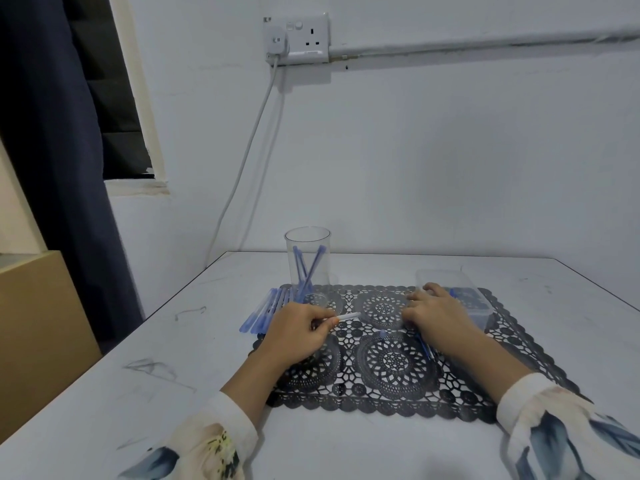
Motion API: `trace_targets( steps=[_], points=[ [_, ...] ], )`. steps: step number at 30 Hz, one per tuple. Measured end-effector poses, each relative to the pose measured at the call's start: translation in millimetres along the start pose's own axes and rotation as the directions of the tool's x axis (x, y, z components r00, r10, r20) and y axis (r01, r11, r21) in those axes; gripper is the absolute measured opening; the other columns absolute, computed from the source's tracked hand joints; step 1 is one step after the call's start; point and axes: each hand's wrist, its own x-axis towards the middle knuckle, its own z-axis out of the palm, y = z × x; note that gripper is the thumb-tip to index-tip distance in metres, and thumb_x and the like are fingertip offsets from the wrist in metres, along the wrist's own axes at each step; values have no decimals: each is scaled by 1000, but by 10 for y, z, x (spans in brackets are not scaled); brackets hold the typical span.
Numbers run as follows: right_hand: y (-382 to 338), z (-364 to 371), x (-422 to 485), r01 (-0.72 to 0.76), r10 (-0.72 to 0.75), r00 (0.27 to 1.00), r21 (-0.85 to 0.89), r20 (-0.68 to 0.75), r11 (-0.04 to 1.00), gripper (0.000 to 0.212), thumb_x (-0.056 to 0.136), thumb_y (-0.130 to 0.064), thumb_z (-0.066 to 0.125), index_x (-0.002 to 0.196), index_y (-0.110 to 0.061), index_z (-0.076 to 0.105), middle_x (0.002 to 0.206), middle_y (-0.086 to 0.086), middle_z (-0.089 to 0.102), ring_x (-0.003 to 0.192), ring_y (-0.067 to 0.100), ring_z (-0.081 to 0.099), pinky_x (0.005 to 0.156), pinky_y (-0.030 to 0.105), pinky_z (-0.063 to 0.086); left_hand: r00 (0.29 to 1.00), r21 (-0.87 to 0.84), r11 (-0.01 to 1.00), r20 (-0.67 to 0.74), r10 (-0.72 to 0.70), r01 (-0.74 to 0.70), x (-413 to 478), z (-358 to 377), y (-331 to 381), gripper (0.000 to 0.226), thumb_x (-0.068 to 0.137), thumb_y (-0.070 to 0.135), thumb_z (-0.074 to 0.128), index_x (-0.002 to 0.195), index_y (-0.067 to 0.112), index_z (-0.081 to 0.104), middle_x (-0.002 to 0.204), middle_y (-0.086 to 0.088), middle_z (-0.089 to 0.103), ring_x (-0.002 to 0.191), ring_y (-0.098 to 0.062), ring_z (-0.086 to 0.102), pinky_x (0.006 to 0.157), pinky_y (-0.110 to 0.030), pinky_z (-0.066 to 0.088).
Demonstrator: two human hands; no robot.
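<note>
Left hand (pixel 298 329) pinching a thin white stick (pixel 348 316) over the black lace mat (pixel 391 396)

The stick pokes out of the fingertips toward the mat's middle, lying about flat over the mat's far-left part. Right hand (pixel 436 315) sits knuckles-up on the mat's far-right part with its fingers bent down onto it, and honestly I can't tell if it's got anything in them. A blue pen (pixel 424 346) lies on the mat, partly under that wrist, and a little blue cap (pixel 382 332) sits near the mat's centre. A clear cup (pixel 307 244) with a few leaning pens (pixel 313 268) in it stands at the mat's far-left corner. A row of pens (pixel 265 311) lies along the mat's left edge. A clear box (pixel 446 280) sits at its far-right corner. The mat's on a white table (pixel 138 393).
</note>
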Motion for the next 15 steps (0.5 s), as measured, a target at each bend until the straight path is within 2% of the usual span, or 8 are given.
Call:
trace_targets(
  steps=[2, 4, 7, 10, 12, 15],
  points=[
    [-10, -18, -8, 3, -3, 1000, 30, 12, 1000, 26, 88, -14, 55, 110, -27, 63, 121, -7, 62, 126, 12, 42, 110, 34, 16, 1000, -2, 1000, 3, -2, 2, -6, -2, 4, 24, 88, 32, 61, 108, 22, 70, 85, 4, 73, 74, -7, 63, 75, -25, 52],
    [-11, -23, -14, -6, 8, 1000, 107, -19, 994, 24, 85, -10, 58, 100, -26, 68, 113, -5, 65, 119, 13, 48, 109, 34, 23, 1000, -6, 1000, 5, -3, 3, -8, 2, 2, 24, 88, 32, 61, 108, 22, 71, 85, 4, 73, 75, -8, 64, 76, -26, 52],
    [6, -86, 13, -101, 162, 981, 426, -108, 899, 21, 78, 0, 60, 78, -19, 71, 89, -2, 67, 93, 17, 57, 91, 37, 44, 1000, -12, 1000, 7, -14, 14, -5, 6, 1, 24, 88, 33, 61, 108, 22, 70, 84, 3, 73, 74, -11, 64, 74, -27, 53],
    [73, -186, 101, -226, 403, 902, 629, -153, 744, 24, 79, 5, 55, 75, -13, 71, 83, 2, 66, 82, 17, 58, 76, 28, 46, 1000, 9, 1000, 13, -12, 12, 6, 8, 8, 24, 88, 34, 60, 108, 24, 70, 81, 4, 73, 71, -12, 64, 72, -29, 53],
    [155, -230, 135, -312, 548, 824, 689, -147, 654, 25, 80, 6, 53, 77, -10, 71, 84, 4, 68, 77, 17, 58, 75, 26, 43, 1000, 16, 1000, 26, -6, 5, 11, 18, 11, 24, 88, 34, 60, 108, 25, 70, 80, 4, 73, 71, -13, 64, 73, -32, 54],
    [313, -253, 163, -511, 659, 752, 653, 23, 560, 23, 81, 3, 53, 90, -9, 70, 97, 8, 68, 87, 21, 59, 77, 26, 44, 999, 15, 1000, 37, 0, 0, 9, 29, 5, 25, 88, 35, 60, 108, 25, 70, 84, 3, 73, 75, -13, 65, 75, -35, 54]
  ],
)
